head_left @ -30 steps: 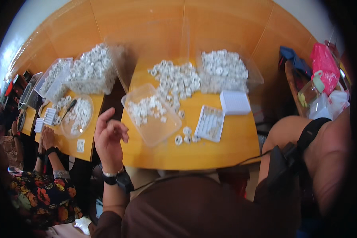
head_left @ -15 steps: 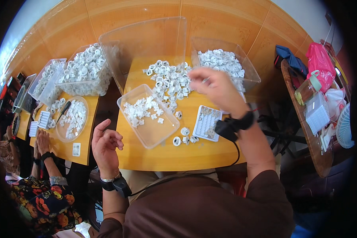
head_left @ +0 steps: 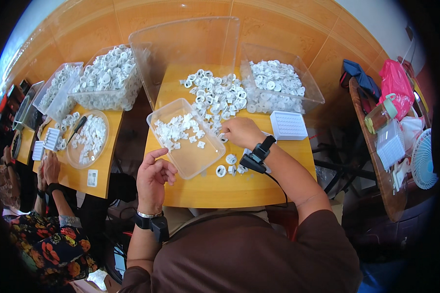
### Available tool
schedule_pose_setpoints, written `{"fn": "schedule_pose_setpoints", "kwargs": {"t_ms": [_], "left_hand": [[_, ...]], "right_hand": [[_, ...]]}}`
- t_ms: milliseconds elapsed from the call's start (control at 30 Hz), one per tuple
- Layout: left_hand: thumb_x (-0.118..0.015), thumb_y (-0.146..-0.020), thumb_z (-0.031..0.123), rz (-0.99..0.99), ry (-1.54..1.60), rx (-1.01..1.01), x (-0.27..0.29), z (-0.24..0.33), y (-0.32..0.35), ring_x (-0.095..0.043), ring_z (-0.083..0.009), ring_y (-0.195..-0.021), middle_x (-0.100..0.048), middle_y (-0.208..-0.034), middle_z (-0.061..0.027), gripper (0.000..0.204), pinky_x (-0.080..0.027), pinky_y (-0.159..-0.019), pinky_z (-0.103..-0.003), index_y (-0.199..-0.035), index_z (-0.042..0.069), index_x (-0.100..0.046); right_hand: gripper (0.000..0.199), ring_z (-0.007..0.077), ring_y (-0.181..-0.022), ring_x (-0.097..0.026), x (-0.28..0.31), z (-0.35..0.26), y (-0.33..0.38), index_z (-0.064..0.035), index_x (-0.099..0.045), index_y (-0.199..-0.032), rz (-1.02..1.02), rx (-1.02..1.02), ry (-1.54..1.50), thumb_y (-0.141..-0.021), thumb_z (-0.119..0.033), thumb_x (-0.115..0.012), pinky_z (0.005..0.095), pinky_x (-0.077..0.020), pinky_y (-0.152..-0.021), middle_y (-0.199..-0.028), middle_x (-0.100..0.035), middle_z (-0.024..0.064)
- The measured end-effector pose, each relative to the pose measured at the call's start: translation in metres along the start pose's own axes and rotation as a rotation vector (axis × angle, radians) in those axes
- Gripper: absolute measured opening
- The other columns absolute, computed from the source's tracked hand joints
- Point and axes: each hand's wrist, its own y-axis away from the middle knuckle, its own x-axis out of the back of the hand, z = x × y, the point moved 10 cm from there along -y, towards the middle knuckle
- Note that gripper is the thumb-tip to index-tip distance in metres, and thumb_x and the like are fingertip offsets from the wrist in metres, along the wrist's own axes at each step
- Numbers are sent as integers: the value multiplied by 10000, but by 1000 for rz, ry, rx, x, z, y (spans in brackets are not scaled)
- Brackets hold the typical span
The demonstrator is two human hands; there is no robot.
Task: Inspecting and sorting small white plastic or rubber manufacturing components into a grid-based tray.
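Note:
My right hand [head_left: 243, 133] reaches to the near end of a heap of small white round plastic parts [head_left: 220, 95]. Its fingers are bent together at a white plastic part [head_left: 223, 138]; the hand hides most of the fingertips. Under the wrist a white compartment tray is mostly covered. Short of it, several loose white parts [head_left: 221, 171] lie on the table. My left hand [head_left: 155, 177] hovers by the near left corner of a clear plastic box [head_left: 195, 163], fingers apart and nothing in them. That box holds small white square pieces [head_left: 176, 131].
A white gridded tray [head_left: 288, 126] lies at the table's right. Behind it stands a clear bin [head_left: 310, 93] full of white parts; a large clear lid [head_left: 183, 44] rises at the back. Leftward, another person's hands [head_left: 51, 168] work beside a round dish [head_left: 88, 163].
My right hand has come down and toward me from the far side of the heap, and its fingers have drawn together. My left hand has shifted right, closer to the clear box.

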Motion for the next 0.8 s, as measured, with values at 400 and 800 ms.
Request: {"fn": "schedule_pose_setpoints", "kwargs": {"t_ms": [400,800], "left_hand": [[-523,-894,225,-128,-127,28,-47,-10,-7,-610,-144,-726,-609,-985,-104,397,-478,-599,-233,-1231,16,-504],[-503,-940,263,-277,99,58,-52,-31,-2,-604,-156,-784,-600,-997,-82,392,-485,-647,-254,-1243,17,-478]], "right_hand": [[117,76,-683,-611,25,-42,44,1,-636,-869,23,-59,-1069,-850,-110,-665,225,-487,-603,-763,-655,31],[132,74,-673,-593,-15,-89,51,-3,-621,-900,-56,-144,-1437,-879,-131,-647,213,-479,-623,-768,-647,38]]}}
